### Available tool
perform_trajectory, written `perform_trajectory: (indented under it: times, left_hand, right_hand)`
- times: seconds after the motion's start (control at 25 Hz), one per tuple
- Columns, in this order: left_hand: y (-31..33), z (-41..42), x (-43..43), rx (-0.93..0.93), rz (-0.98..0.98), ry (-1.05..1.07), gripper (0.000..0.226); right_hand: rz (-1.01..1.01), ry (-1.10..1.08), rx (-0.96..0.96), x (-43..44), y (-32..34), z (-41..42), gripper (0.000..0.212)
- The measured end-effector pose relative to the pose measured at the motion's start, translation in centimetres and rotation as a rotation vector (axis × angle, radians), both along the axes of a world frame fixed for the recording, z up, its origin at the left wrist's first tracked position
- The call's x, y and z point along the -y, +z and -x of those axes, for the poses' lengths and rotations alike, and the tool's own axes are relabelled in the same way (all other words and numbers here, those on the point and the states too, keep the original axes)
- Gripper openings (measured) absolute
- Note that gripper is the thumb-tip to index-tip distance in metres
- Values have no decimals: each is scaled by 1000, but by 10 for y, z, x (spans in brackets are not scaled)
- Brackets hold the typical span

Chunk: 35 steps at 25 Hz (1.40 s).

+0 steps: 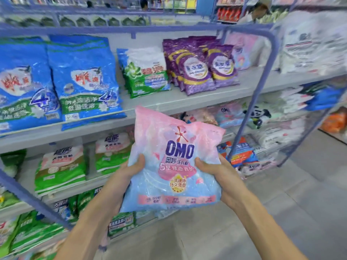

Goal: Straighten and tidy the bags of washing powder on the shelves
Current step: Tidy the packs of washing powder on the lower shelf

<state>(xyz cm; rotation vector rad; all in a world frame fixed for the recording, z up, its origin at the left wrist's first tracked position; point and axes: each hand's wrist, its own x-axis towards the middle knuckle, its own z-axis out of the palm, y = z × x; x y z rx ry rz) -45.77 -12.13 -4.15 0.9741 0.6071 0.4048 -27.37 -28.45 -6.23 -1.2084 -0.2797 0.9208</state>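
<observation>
I hold a pink and light-blue OMO washing powder bag (pixel 174 166) upright in front of the shelves, its printed face toward me. My left hand (pixel 129 171) grips its left edge and my right hand (pixel 216 169) grips its right edge, thumbs on the front. On the upper shelf (pixel 187 102) stand two large blue bags (pixel 82 79), a green and white bag (pixel 146 74) and a row of purple bags (pixel 199 64). Behind the held bag, the shelf below carries more pink OMO bags (pixel 225 113). Green and white bags (pixel 60 167) lie lower left.
The shelf unit ends in a blue-grey metal frame (pixel 262 81). Beyond it another rack holds white packs (pixel 311 45) and a blue pack (pixel 323 98). Grey tiled floor (pixel 281 203) spreads to the right. A person (pixel 259 12) stands in the far aisle.
</observation>
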Motion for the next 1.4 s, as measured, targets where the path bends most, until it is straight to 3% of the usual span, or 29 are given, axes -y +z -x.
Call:
perform_trajectory:
  times: [0.2, 0.24, 0.36, 0.44, 0.6, 0.72, 0.92, 1.08, 1.4]
  left_hand:
    - [12, -76, 18, -38, -100, 31, 88]
    - [14, -92, 22, -42, -103, 23, 87]
    - [17, -153, 31, -1, -132, -9, 34]
    - [17, -197, 37, 22, -165, -27, 17]
    - [38, -286, 48, 71, -157, -39, 20]
    - [44, -342, 60, 103, -87, -96, 38]
    - [63, -448, 83, 144, -140, -158, 30]
    - [67, -537, 107, 150, -217, -84, 43]
    - [71, -668, 157, 98, -346, 259, 23]
  right_hand:
    - [-49, -109, 22, 38, 10, -42, 37]
    - [-57, -129, 20, 45, 14, -54, 39]
    - [-89, -198, 24, 63, 29, -108, 45]
    - [-101, -208, 30, 72, 40, -152, 49]
    - [-80, -270, 105, 83, 64, -246, 49]
    - [-116, -326, 85, 94, 78, -304, 47]
    - [-131, -417, 88, 117, 97, -400, 40]
    - [-139, -400, 126, 134, 106, -492, 28]
    - [-120, -214, 175, 137, 123, -655, 19]
